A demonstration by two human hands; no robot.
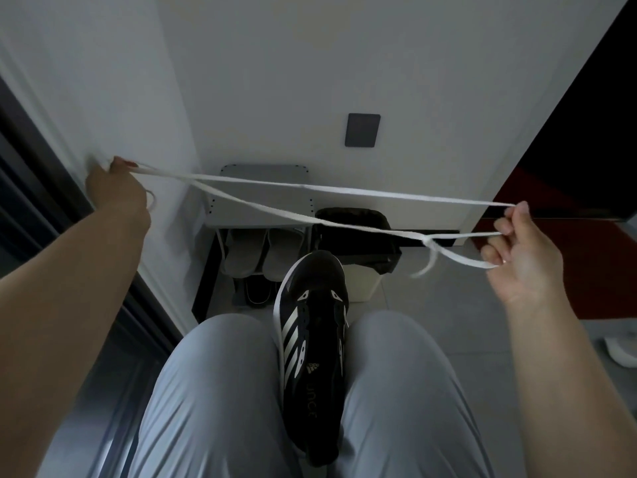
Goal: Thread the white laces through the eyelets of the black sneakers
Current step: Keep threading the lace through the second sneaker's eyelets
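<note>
A black sneaker [312,343] with white side stripes sits wedged between my thighs, toe pointing away, its eyelets bare. A white lace [310,189] stretches taut across the view above the shoe, doubled into two strands that cross near the left. My left hand [115,189] pinches the lace at the far left, near the wall. My right hand [520,250] pinches the other end at the right, where the lace shows a small knot or tangle [429,241] with a loose tail hanging down.
A low grey shoe rack [265,188] with slippers [262,253] stands against the wall ahead. Beside it sits a white bin [360,281] with a black bag. A dark door frame runs along the left; a red mat [603,270] lies on the right.
</note>
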